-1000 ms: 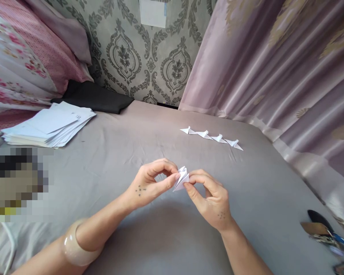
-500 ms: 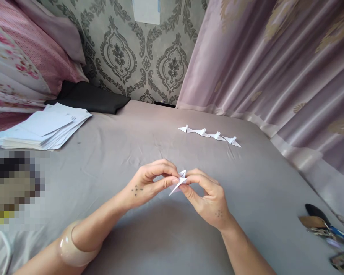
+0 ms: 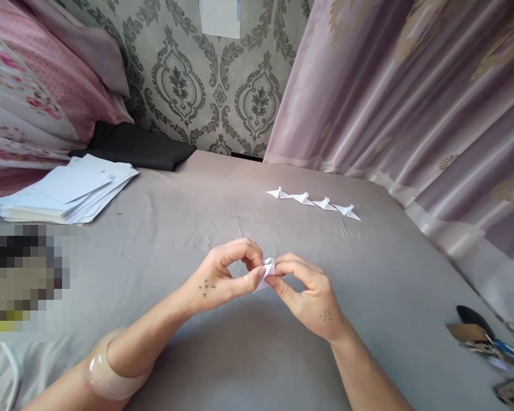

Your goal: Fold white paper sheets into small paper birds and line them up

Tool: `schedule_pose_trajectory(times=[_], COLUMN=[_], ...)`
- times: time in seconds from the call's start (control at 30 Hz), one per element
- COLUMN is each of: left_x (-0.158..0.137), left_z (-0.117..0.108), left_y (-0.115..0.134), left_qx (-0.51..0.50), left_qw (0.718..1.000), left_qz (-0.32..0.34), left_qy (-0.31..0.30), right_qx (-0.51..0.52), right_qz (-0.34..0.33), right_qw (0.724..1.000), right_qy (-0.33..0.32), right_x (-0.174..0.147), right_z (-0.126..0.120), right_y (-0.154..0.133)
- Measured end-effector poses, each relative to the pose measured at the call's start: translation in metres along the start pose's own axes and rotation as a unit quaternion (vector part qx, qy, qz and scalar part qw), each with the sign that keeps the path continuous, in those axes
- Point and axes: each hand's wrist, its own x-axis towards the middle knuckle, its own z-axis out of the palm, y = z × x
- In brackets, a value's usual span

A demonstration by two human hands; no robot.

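Note:
A small piece of folded white paper (image 3: 266, 274) is held above the bed between both hands. My left hand (image 3: 230, 271) pinches its left side between thumb and fingers. From the right, my right hand (image 3: 309, 291) grips the other side with thumb and forefinger. The fingertips cover part of the folds. Beyond the hands, several white origami birds (image 3: 302, 198) stand in a slanting row on the grey sheet (image 3: 188, 217), their wing tips close together or touching.
At the left lies a stack of white papers (image 3: 64, 191), with a black folded item (image 3: 141, 147) behind it. Keys with a brown tag (image 3: 469, 333) lie at the right edge. A pink curtain (image 3: 368, 114) hangs along the right, and a blurred-out patch covers something at lower left.
The long point of the folded paper that stuck out toward the lower left no longer shows, and the upper tip looks shorter. My left fingers have curled in; both hands stay in place.

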Motion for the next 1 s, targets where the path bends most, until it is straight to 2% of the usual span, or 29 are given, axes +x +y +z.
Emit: schedule_pose_trajectory(times=[0.2,0.43,0.63,0.8,1.0], left_x=[0.003,0.003,0.002,0.001,0.000], left_z=[-0.003,-0.005,-0.003,0.003,0.009], left_y=[-0.002,-0.003,-0.002,-0.004,-0.003], left_qx=[-0.008,-0.016,-0.012,-0.035,-0.051], left_qw=[0.999,0.999,1.000,0.998,0.998], left_qz=[0.032,0.011,-0.020,-0.045,-0.043], left_qy=[-0.039,-0.049,-0.015,0.000,0.016], right_qx=[-0.008,-0.011,-0.023,-0.049,-0.095], right_qz=[0.000,0.014,0.020,-0.014,-0.054], right_qw=[1.000,1.000,0.999,0.999,0.993], right_qy=[0.001,-0.019,-0.013,0.013,0.048], right_x=[0.000,0.000,0.000,-0.001,-0.002], right_z=[-0.001,-0.001,-0.002,0.001,0.005], right_y=[-0.001,-0.002,-0.001,-0.002,-0.004])
